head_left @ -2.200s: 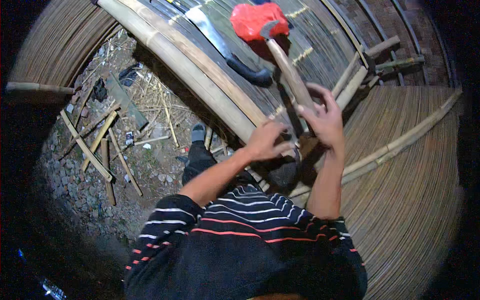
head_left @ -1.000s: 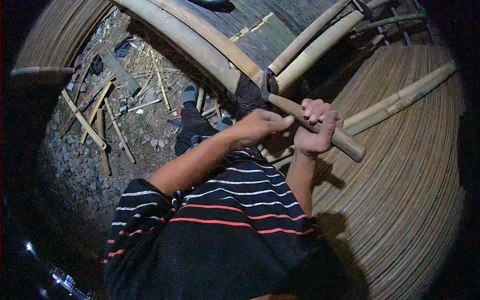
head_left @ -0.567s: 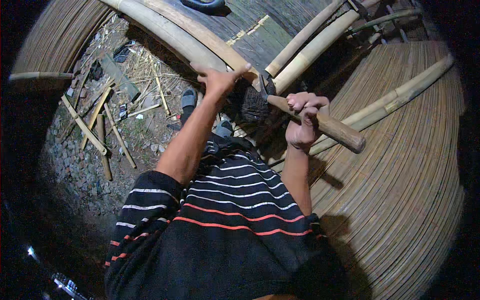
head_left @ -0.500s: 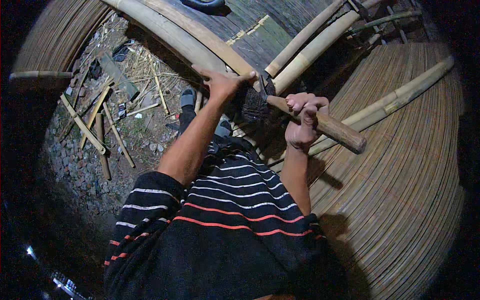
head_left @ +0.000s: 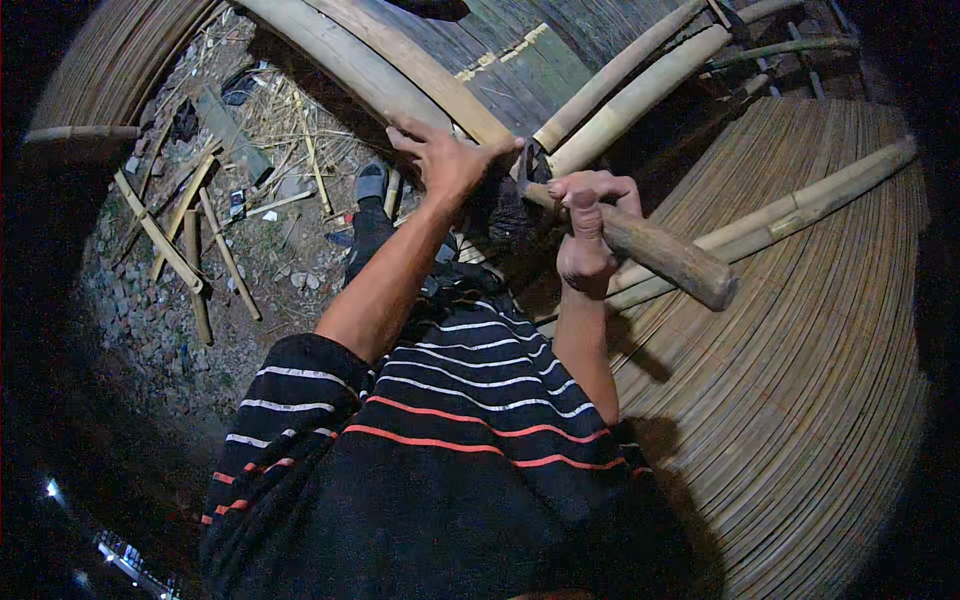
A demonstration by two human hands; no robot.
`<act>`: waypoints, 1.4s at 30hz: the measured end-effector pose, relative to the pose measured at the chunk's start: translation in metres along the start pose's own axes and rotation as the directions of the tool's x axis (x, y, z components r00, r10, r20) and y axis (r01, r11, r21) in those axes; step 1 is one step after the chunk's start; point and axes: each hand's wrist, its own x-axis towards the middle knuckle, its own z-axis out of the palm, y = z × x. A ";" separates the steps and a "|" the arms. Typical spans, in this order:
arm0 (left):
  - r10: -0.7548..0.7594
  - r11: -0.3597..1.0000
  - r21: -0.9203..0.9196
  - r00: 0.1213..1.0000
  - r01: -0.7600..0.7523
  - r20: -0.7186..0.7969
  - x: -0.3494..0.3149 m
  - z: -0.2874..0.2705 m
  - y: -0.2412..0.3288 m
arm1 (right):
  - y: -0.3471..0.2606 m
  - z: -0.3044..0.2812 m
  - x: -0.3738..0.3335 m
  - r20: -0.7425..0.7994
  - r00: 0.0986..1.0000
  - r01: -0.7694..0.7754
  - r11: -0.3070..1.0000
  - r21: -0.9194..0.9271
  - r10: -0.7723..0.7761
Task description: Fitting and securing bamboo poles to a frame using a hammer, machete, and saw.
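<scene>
My left hand [head_left: 447, 163] lies across the end of a pale wooden strip [head_left: 455, 100] and the thick bamboo pole [head_left: 360, 68] beside it. Its fingers are spread, and the thumb points along toward the corner. In my right hand [head_left: 590, 225] is a tool with a thick wooden handle [head_left: 675, 262], slanting down to the right. The tool's dark metal end [head_left: 525, 168] is at the tip of the strip, close to my left thumb; its exact shape is hard to make out. Just below is a dark, bound-looking post [head_left: 508, 215].
Grey planks [head_left: 490, 50] lie beyond the poles. Two more poles [head_left: 645, 95] run off to the upper right. Slatted bamboo [head_left: 800, 350] spreads on the right with a long pole [head_left: 770, 222] across it. Stones, straw and loose sticks [head_left: 160, 232] cover the ground at left.
The view has shifted slightly. My right hand has tilted round the handle, and the tool's metal end stays near the strip's tip. My left hand keeps its place on the wood.
</scene>
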 end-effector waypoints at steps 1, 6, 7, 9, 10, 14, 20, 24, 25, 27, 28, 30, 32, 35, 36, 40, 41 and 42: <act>-0.023 1.000 -0.004 1.000 0.023 0.013 0.000 -0.002 0.002 | 0.002 0.002 -0.001 0.005 1.000 0.000 1.000 -0.010 0.000; 0.030 0.999 -0.036 1.000 -0.030 -0.008 0.002 0.001 -0.002 | 0.002 0.006 0.007 -0.049 0.997 -0.047 0.994 0.098 0.052; 0.041 0.994 -0.098 0.999 -0.040 0.007 0.003 0.001 -0.003 | 0.001 0.006 0.009 -0.047 0.997 -0.049 0.994 0.098 0.054; 0.044 0.998 -0.052 0.999 -0.043 0.005 0.002 0.006 -0.004 | -0.001 0.006 0.013 -0.039 0.996 -0.073 0.982 0.173 0.080; 0.047 0.999 -0.004 0.999 -0.047 -0.002 0.002 0.005 -0.004 | -0.001 0.007 0.014 -0.066 0.990 -0.111 0.985 0.134 0.121; 0.018 0.997 -0.073 1.000 -0.016 0.022 0.003 0.000 -0.003 | -0.006 0.012 0.018 -0.076 0.986 -0.135 0.978 0.159 0.148; 0.057 0.996 -0.069 0.998 -0.056 0.020 0.005 0.002 -0.007 | -0.002 0.017 0.031 -0.245 0.939 -0.208 0.966 0.154 0.242; 0.029 0.994 -0.106 0.999 -0.027 0.019 0.010 0.004 -0.011 | -0.006 0.023 0.046 -0.263 0.931 -0.223 0.965 0.135 0.252; 0.046 0.997 -0.063 0.999 -0.047 -0.019 0.011 0.005 -0.011 | -0.006 0.026 0.050 -0.258 0.932 -0.225 0.965 0.137 0.254; -0.016 0.998 -0.067 0.999 0.018 0.028 0.020 0.001 -0.013 | -0.002 0.031 0.060 -0.302 0.895 -0.293 0.943 0.160 0.329; -0.070 0.995 -0.067 0.994 0.077 0.089 0.022 -0.001 -0.011 | -0.003 0.031 0.065 -0.317 0.874 -0.326 0.929 0.175 0.367; -0.067 0.995 -0.067 0.991 0.075 0.112 0.020 -0.002 -0.007 | -0.004 0.026 0.070 -0.308 0.878 -0.329 0.929 0.169 0.367; -0.066 0.995 -0.068 0.990 0.075 0.126 0.018 -0.004 -0.004 | -0.008 0.029 0.078 -0.346 0.844 -0.376 0.913 0.161 0.409; -0.071 0.993 -0.086 0.995 0.077 0.067 0.015 -0.005 -0.003 | -0.004 0.027 0.079 -0.315 0.860 -0.369 0.916 0.159 0.401; -0.065 0.996 -0.060 0.997 0.068 0.046 0.016 -0.003 -0.002 | -0.004 0.027 0.076 -0.332 0.862 -0.364 0.924 0.118 0.382; -0.082 0.989 -0.120 0.994 0.091 0.077 0.018 -0.004 -0.003 | 0.005 0.037 0.058 -0.293 0.925 -0.219 0.970 0.106 0.241; -0.081 0.989 -0.121 0.993 0.090 0.080 0.017 -0.002 -0.004 | 0.005 0.037 0.056 -0.296 0.925 -0.218 0.971 0.103 0.239; -0.064 0.992 -0.110 0.997 0.068 0.039 0.015 0.000 -0.006 | 0.006 0.036 0.054 -0.263 0.932 -0.227 0.967 0.114 0.250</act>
